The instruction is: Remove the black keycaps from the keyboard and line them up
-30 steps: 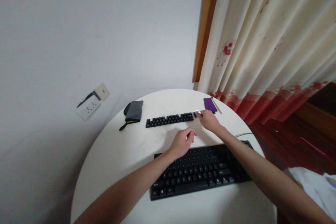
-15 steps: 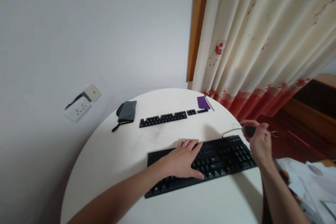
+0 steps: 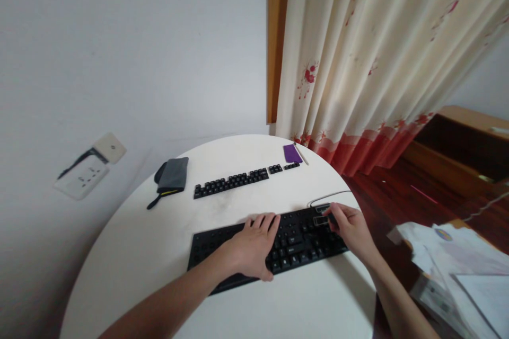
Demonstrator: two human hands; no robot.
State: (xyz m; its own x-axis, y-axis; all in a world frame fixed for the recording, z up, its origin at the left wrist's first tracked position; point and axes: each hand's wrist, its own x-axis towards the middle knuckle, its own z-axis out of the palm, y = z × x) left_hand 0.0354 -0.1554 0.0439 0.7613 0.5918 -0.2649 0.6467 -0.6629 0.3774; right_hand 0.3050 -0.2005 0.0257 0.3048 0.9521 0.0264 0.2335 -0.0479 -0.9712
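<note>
A black keyboard (image 3: 207,246) lies across the near part of the round white table (image 3: 151,254). My left hand (image 3: 250,246) lies flat on its middle keys with the fingers stretched out. At the keyboard's right end, my right hand (image 3: 352,230) is closed on a dark-handled wire keycap puller (image 3: 320,219), whose wire loop sits over the keys there. A row of loose black keycaps (image 3: 230,183) is lined up further back, with two small groups of keycaps (image 3: 283,168) to its right.
A purple cloth (image 3: 292,153) and a thin stick (image 3: 301,154) lie at the table's far right edge. A grey pouch (image 3: 172,176) sits at the back left. The keyboard cable (image 3: 328,195) loops off the right edge. Papers (image 3: 457,259) lie low right; a curtain (image 3: 358,63) hangs behind.
My right hand drew back from the far keycaps, picked up the puller off the table's right side and brought it to the keyboard's right end. My left hand settled flat on the keys.
</note>
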